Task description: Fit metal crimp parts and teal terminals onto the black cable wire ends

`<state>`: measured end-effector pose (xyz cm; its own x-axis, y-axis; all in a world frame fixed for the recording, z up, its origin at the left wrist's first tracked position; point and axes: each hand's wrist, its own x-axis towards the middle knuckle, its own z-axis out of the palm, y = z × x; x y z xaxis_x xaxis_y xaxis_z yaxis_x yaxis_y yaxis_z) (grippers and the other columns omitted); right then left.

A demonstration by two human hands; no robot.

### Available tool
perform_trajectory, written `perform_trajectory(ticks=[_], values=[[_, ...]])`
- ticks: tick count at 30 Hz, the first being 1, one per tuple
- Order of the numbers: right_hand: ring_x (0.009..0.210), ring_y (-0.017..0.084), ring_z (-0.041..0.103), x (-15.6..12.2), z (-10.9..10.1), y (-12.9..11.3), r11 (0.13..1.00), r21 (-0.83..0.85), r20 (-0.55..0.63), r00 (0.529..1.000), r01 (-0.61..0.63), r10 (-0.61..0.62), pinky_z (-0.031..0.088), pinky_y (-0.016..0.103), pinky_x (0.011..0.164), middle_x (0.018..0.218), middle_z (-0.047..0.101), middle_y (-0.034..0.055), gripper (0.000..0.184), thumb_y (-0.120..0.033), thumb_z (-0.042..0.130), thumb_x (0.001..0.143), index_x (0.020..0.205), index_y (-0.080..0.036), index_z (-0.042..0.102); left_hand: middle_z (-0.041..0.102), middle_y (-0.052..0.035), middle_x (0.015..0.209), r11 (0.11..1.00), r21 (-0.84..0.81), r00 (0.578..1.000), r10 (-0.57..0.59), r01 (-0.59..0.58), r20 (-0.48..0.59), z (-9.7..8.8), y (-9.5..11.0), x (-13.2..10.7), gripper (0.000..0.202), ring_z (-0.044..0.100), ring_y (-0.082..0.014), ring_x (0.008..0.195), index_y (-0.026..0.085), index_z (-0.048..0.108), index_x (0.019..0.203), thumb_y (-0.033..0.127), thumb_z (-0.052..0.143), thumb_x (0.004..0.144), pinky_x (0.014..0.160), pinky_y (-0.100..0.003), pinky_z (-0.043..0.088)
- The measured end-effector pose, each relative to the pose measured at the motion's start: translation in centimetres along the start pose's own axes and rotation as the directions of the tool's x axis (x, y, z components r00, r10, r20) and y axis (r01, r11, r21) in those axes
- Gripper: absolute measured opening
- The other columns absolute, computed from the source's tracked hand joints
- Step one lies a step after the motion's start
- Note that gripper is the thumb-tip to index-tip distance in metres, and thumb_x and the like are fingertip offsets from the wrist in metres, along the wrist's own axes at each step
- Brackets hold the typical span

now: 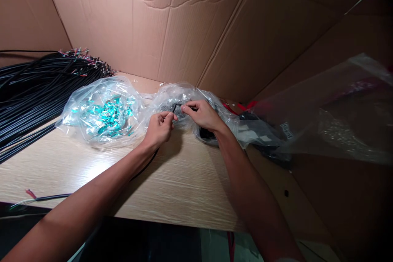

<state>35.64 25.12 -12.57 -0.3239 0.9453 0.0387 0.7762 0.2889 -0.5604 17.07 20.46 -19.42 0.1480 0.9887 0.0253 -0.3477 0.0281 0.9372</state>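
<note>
My left hand (159,127) is closed in a pinch over the light wooden table (184,188), gripping a thin black cable (175,108) that runs back under my forearm. My right hand (201,114) is also pinched, its fingertips on the same cable's end just right of the left hand. Both hands hover in front of a clear plastic bag (172,96) of small dark parts. A black cable (52,197) with stripped coloured wires lies at the table's near left edge.
A clear bag of teal pieces (102,112) lies left of the hands. A thick bundle of black cables (33,90) fills the far left. Crumpled clear plastic (331,114) and dark items sit at right. Cardboard walls (172,24) enclose the back.
</note>
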Motion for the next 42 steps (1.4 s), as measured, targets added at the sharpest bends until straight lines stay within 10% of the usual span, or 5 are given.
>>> perform_trajectory(ticks=[8, 30, 42], values=[[0.075, -0.010, 0.021, 0.1, 0.6, -0.5, 0.997, -0.017, -0.024, 0.997, -0.079, 0.078, 0.013, 0.012, 0.070, 0.083, 0.050, 0.0061, 0.072, -0.067, 0.045, 0.100, 0.092, 0.003, 0.057, 0.042, 0.0066, 0.055, 0.996, 0.089, 0.998, 0.010, -0.005, -0.057, -0.1, 0.1, 0.0, 0.029, 0.028, -0.0068, 0.038, 0.014, 0.068, 0.090, 0.040, 0.058, 0.096, 0.038, -0.021, 0.020], [0.095, -0.009, 0.047, 0.2, 0.4, -0.1, 0.999, 0.041, 0.017, 1.000, -0.023, 0.022, 0.031, 0.003, 0.086, 0.118, 0.065, 0.0075, 0.075, -0.069, 0.047, 0.100, 0.118, -0.001, 0.074, 0.043, 0.0076, 0.055, 0.992, -0.053, 0.992, -0.119, 0.117, -0.039, 0.5, 1.2, -0.5, 0.022, 0.024, -0.0063, 0.034, 0.014, 0.066, 0.091, 0.034, 0.059, 0.098, 0.036, -0.023, 0.017], [0.077, -0.010, 0.026, -0.3, -0.2, -0.6, 0.995, -0.044, 0.029, 0.995, -0.092, 0.093, 0.016, 0.012, 0.073, 0.090, 0.056, 0.0065, 0.071, -0.065, 0.046, 0.102, 0.100, 0.002, 0.066, 0.040, 0.0038, 0.058, 0.970, 0.236, 0.993, 0.083, -0.060, -0.087, -0.3, -0.5, 0.0, 0.043, 0.030, -0.0082, 0.045, 0.011, 0.078, 0.090, 0.050, 0.060, 0.089, 0.046, -0.025, 0.017]])
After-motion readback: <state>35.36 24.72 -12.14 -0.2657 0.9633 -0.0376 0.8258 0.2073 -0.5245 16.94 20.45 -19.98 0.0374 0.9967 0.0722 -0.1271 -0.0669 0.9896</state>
